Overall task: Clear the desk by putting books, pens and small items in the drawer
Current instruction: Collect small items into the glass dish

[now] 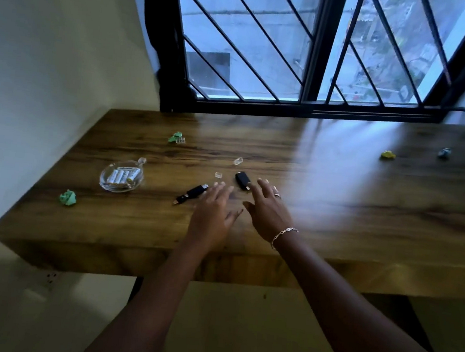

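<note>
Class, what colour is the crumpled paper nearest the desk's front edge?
The paper is green; the head view shows it best.

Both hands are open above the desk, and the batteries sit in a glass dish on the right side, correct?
No: the head view shows the glass dish holding the batteries on the left side of the desk. The left hand and right hand are open above it.

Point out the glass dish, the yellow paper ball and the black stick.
glass dish (104, 182): head view, on its bare left rim.
yellow paper ball (387, 155): head view, on its middle.
black stick (195, 192): head view, on its mid-body.
</note>
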{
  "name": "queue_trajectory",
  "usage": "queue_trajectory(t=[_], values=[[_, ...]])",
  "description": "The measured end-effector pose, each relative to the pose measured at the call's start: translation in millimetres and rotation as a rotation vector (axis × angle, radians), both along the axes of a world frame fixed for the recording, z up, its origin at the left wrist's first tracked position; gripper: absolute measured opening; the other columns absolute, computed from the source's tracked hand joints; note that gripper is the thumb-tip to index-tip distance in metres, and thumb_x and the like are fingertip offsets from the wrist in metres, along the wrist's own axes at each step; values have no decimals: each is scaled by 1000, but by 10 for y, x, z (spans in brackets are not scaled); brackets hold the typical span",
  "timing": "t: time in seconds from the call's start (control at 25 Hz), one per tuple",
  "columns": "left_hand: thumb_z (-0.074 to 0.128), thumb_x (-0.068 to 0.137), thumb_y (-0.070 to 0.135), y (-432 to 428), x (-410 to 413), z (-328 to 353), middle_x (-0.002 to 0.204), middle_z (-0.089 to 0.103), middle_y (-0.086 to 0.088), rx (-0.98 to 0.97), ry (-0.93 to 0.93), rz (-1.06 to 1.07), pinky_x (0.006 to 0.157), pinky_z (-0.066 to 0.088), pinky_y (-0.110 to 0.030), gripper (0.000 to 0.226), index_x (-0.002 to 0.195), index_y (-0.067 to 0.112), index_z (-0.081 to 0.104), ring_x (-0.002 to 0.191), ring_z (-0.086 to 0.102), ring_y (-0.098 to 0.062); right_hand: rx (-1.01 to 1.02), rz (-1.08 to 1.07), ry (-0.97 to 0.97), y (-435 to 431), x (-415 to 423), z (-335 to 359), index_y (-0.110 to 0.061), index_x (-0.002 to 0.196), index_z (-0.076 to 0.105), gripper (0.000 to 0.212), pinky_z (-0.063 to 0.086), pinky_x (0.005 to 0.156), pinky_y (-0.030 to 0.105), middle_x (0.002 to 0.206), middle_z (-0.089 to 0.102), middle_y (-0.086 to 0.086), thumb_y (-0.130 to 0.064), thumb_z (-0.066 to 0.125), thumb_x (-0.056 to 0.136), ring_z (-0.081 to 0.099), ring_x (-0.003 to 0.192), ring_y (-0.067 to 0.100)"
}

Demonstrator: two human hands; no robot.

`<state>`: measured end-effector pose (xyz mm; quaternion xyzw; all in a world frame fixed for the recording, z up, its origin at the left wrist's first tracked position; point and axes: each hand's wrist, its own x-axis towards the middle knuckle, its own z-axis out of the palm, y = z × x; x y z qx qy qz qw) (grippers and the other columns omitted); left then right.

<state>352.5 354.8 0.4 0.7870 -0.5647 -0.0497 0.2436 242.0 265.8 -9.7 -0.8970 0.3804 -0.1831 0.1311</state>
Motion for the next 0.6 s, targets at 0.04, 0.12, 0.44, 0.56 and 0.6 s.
queue_trajectory(t=[0.04,0.12,0.44,0.56,0.6], values=[[50,94,31,51,-38,3,148,36,-7,-73,31,28,110,32,-32,50,140,15,37,138,30,-19,-4,-2,-63,60,-25,3,-10,137,37,46,33,105,37,146,33,14,-24,47,94,34,133,31],[51,94,24,154,-131,-7,128,56,-7,-244,116,119,91,48,-25,37,130,14,49,114,55,-16,-40,17,-175,197,-47,-19,-9,128,49,38,46,86,37,136,46,12,-19,51,92,52,115,33],[44,97,21,491,-272,-322,67,63,-5,-520,1267,830,50,47,-24,27,76,12,59,57,57,-16,445,22,-709,908,48,-352,-8,85,62,25,44,61,21,78,63,1,-30,50,82,57,68,14],[45,95,16,700,-187,-692,81,63,-16,-408,1499,1098,55,45,-28,21,84,5,59,67,58,-26,985,-102,-827,1218,163,-577,-1,76,61,18,43,55,27,64,60,6,-13,54,88,53,61,16],[45,94,14,768,-121,-812,85,61,-17,-371,1582,1171,57,45,-29,20,87,3,59,70,57,-27,1205,-207,-842,1280,210,-671,-1,77,61,17,45,54,26,62,61,6,-4,50,90,55,59,17]])
